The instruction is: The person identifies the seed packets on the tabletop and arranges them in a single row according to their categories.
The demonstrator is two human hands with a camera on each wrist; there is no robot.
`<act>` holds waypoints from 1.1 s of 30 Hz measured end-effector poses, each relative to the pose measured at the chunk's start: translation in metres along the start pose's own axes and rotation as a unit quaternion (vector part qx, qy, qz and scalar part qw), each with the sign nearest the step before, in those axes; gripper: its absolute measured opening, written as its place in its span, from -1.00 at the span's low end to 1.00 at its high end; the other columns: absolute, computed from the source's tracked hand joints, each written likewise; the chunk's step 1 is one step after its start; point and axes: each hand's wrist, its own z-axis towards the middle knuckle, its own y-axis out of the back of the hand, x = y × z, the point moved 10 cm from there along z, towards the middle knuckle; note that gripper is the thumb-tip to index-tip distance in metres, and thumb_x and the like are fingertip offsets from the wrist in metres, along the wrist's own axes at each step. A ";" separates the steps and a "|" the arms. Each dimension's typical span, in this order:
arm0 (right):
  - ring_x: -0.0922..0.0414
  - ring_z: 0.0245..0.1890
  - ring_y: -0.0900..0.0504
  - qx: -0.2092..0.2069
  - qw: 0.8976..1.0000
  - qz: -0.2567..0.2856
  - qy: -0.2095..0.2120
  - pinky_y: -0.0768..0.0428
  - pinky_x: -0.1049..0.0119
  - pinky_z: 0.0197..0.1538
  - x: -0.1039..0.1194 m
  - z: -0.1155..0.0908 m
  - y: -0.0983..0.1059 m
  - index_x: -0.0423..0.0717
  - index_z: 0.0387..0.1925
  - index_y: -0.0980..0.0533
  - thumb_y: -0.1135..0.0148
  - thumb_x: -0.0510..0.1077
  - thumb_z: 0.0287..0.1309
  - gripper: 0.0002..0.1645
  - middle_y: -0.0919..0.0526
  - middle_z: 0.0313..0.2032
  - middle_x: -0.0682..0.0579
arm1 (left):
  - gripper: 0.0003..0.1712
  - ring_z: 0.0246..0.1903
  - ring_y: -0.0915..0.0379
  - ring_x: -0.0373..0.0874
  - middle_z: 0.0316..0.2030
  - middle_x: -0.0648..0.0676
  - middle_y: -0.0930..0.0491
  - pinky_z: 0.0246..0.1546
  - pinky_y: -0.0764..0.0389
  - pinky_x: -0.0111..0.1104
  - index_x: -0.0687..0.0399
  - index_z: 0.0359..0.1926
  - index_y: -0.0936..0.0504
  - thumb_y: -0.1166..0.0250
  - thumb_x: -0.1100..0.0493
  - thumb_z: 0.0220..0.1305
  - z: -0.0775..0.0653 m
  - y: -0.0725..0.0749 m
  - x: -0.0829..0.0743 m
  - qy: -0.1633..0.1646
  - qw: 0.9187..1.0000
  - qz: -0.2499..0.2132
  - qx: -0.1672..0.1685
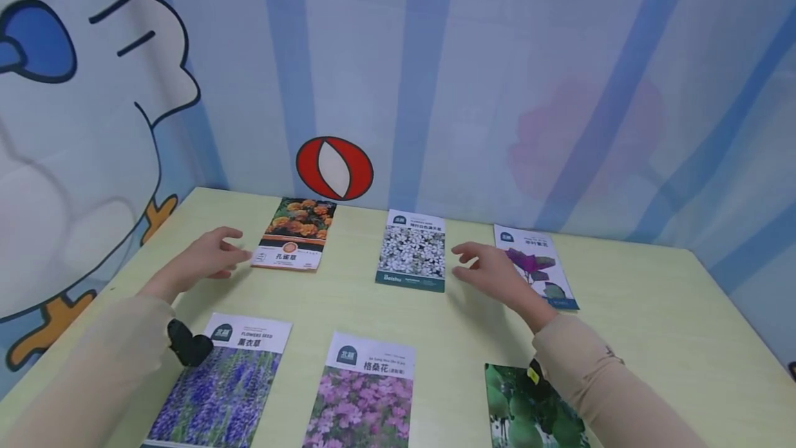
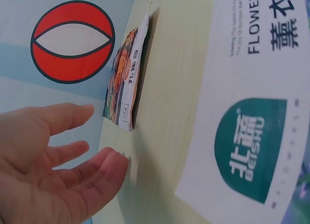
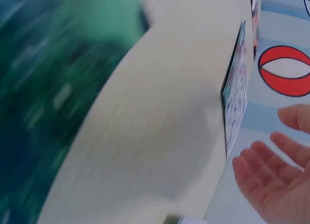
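My left hand (image 1: pixel 208 256) hovers over the table just left of an orange marigold seed packet (image 1: pixel 296 230), its fingers relaxed and holding nothing. In the left wrist view that packet (image 2: pixel 127 76) lies beyond the fingertips. My right hand (image 1: pixel 491 269) is between a white-flower seed packet (image 1: pixel 412 251) and a purple-flower seed packet (image 1: pixel 539 265), partly covering the latter. Its fingers are loosely bent around empty air. The right wrist view has the white-flower packet (image 3: pixel 236 88) past the hand (image 3: pixel 278 178).
Along the front lie a lavender seed packet (image 1: pixel 220 386), a pink-flower seed packet (image 1: pixel 361 396) and a green-leaf packet (image 1: pixel 528 410), partly under the right sleeve. The pale yellow table (image 1: pixel 659 323) meets a striped backdrop (image 1: pixel 354 75) with a cartoon figure at left.
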 end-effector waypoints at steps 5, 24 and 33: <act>-0.02 -0.19 -0.53 -0.024 0.996 0.049 -0.064 -0.57 0.19 -0.22 0.002 0.012 -0.006 -0.24 0.08 -0.47 -0.21 -0.14 0.16 -0.54 -0.58 -0.14 -0.16 | -0.10 0.13 -0.23 0.33 0.21 0.55 -0.06 -0.06 -0.55 -0.13 0.46 0.36 0.18 -0.11 0.02 0.33 0.007 0.000 0.000 0.023 1.000 -0.012 -0.007; 0.02 -0.18 -0.52 0.009 0.882 0.407 -0.236 -0.60 0.27 -0.09 0.050 0.053 -0.088 -0.27 0.14 -0.40 -0.19 -0.28 0.15 -0.51 -0.51 -0.01 -0.15 | -0.20 0.14 -0.22 0.25 0.25 0.48 -0.07 0.08 -0.44 -0.08 0.43 0.35 0.04 -0.08 0.01 0.33 0.021 0.000 0.001 0.074 0.997 -0.021 -0.022; 0.09 -0.26 -0.55 0.027 0.828 0.493 -0.264 -0.60 0.28 -0.09 0.078 0.061 -0.132 -0.29 0.15 -0.40 -0.17 -0.31 0.16 -0.52 -0.55 -0.03 -0.20 | -0.28 0.13 -0.20 0.26 0.25 0.48 -0.09 0.10 -0.43 -0.09 0.47 0.33 0.00 -0.05 0.12 0.35 0.031 0.001 -0.001 0.051 0.995 -0.048 -0.067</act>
